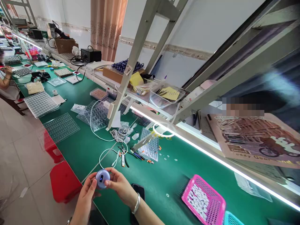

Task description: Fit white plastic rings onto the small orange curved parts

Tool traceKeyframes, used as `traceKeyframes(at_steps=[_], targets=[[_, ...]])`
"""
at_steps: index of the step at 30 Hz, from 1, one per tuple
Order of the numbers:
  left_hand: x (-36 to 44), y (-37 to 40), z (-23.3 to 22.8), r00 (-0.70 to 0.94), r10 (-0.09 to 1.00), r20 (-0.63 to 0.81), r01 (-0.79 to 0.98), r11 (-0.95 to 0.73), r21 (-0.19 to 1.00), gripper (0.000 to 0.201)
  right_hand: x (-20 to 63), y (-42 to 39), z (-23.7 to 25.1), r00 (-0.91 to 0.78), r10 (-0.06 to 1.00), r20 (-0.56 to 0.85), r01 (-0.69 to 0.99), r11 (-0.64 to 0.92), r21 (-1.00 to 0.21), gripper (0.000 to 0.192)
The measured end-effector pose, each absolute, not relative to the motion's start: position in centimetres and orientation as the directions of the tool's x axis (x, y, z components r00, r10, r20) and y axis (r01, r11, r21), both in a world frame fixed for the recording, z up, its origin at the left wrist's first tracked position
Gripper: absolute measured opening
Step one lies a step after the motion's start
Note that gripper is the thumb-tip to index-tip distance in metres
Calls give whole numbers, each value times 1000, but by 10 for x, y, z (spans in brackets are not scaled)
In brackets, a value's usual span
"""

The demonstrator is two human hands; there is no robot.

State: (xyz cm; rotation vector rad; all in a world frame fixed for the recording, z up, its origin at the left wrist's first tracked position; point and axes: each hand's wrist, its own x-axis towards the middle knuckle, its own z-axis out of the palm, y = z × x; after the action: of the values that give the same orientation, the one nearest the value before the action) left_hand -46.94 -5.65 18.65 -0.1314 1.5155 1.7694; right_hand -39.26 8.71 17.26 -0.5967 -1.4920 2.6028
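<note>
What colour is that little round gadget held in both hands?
The round gadget is pale lilac-grey with a small blue-lit display, seen in the head view.

A small round pale-lilac device with a lit blue display on its face is held up between both hands, over the near edge of the green table.

Both hands hold a small round pale device over the near edge of a green table: the left hand from below, the right hand from the side. A white cable lies just beyond, a pink basket to the right.
</note>
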Motion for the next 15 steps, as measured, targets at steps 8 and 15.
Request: traceKeyframes(at_steps=[8,15], targets=[[-477,-53,163,-589,473,-655,-704,98,703,50,-396,112,129,-875,224,-429,378,-238,-895,33],[-479,-60,165,-614,404,-678,-738,11,675,30,-421,203,63,-629,581,-516,572,-104,-814,29]])
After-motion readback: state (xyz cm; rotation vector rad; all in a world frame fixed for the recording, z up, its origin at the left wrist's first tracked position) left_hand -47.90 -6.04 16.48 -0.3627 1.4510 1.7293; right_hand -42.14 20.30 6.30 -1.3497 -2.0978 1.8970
